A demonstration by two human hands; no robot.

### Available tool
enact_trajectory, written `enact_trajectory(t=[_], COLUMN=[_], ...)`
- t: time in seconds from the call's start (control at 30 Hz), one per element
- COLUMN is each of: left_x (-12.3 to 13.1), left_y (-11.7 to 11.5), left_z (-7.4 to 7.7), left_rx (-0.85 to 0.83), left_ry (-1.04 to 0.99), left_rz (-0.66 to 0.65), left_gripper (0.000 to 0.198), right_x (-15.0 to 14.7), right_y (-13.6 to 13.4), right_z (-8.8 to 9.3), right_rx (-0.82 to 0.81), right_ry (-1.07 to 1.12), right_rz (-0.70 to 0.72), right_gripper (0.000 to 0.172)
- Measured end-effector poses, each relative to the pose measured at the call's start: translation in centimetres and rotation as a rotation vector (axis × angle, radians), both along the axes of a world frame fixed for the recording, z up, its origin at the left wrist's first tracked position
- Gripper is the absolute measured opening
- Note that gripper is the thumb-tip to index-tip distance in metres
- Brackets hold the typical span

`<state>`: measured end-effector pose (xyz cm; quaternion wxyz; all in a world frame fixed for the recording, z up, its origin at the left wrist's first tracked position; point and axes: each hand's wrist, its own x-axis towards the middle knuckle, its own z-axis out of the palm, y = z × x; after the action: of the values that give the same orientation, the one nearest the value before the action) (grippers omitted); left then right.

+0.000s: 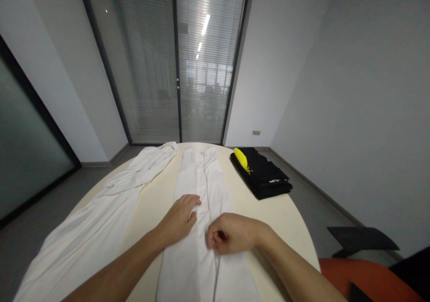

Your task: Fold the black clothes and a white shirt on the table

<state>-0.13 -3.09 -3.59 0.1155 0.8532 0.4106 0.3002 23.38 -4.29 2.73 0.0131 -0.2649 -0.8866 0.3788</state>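
A white garment (191, 266) lies lengthwise down the middle of the round table, folded into a long strip with two edges meeting near its centre line. My left hand (179, 217) rests on its left half, thumb apart from the lightly bent fingers, holding nothing. Across from it, my right hand (231, 234) is closed, its curled fingertips at the cloth edge along the centre line. The fingertips partly hide what they pinch. A second white garment (110, 208) lies loosely along the left side of the table, its far end crumpled.
Black folded clothes (265, 172) with a yellow patch are stacked at the table's (289, 230) far right. An orange chair (363, 277) with a black armrest (363, 238) stands at the lower right. Beyond the table are a glass partition (148, 69) with blinds and pale walls.
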Motion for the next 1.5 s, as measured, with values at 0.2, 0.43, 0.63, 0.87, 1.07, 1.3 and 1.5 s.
enact_trajectory(t=[0.2,0.43,0.63,0.87,1.07,1.3,1.5], left_x=[-0.1,0.1,0.2,-0.1,-0.2,0.1,-0.4], left_y=[-0.2,-0.3,-0.4,-0.5,-0.9,-1.6,-1.1], left_z=[0.4,0.6,0.7,0.6,0.1,-0.1,0.5], left_rx=[0.004,0.004,-0.009,-0.002,-0.063,-0.083,-0.087], left_ry=[0.038,0.024,0.032,0.104,0.309,0.344,0.268], left_rz=[-0.017,-0.005,0.001,-0.003,0.001,-0.002,0.018], left_gripper=[0.032,0.031,0.031,0.032,0.047,0.052,0.052], right_x=[0.4,0.6,0.3,0.4,0.2,-0.6,0.0], right_y=[-0.1,0.0,0.1,0.1,0.1,-0.3,0.0], right_z=[-0.1,0.5,0.4,-0.1,-0.2,0.4,0.4], right_rx=[-0.010,-0.062,-0.077,-0.169,-0.087,-0.068,-0.162], right_ry=[-0.070,-0.088,-0.002,0.013,-0.043,-0.053,-0.039], right_rz=[-0.002,-0.011,-0.018,0.010,0.019,0.040,0.021], right_gripper=[0.034,0.017,0.020,0.040,0.036,0.036,0.039])
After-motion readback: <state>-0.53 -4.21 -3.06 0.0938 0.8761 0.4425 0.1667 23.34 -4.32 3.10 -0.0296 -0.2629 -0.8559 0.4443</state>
